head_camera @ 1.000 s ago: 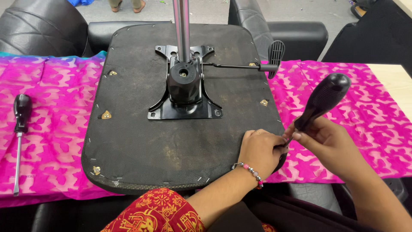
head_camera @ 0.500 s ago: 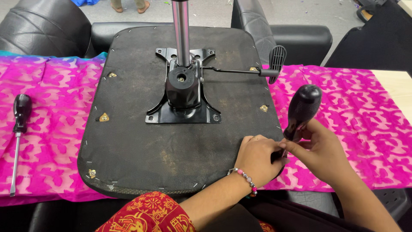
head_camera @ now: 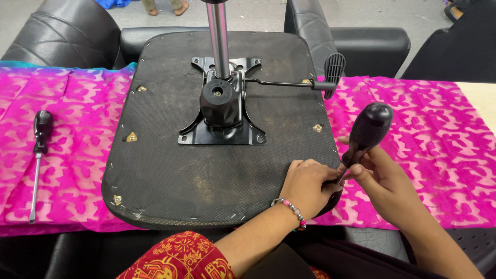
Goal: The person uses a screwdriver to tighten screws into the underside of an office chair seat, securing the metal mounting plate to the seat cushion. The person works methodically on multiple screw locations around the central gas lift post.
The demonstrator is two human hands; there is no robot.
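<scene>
An upturned office chair seat (head_camera: 170, 175) lies underside up, with a black metal mechanism plate (head_camera: 222, 116) and a chrome gas column (head_camera: 218, 39) rising from it. My right hand (head_camera: 385, 183) grips a screwdriver by its fat black handle (head_camera: 368, 129), tip down at the seat's near right corner. My left hand (head_camera: 307, 186) rests on that corner and pinches the screwdriver's shaft near the tip. The tip itself is hidden by my fingers.
A second screwdriver (head_camera: 37, 155) lies on the pink patterned cloth (head_camera: 62, 119) at the left. A black lever with a paddle end (head_camera: 333, 70) sticks out to the right of the mechanism. Black chair arm pads (head_camera: 62, 33) sit behind the seat.
The screwdriver handle has swung from a slant to nearly upright and closer to the seat's corner. My left hand stayed on that corner.
</scene>
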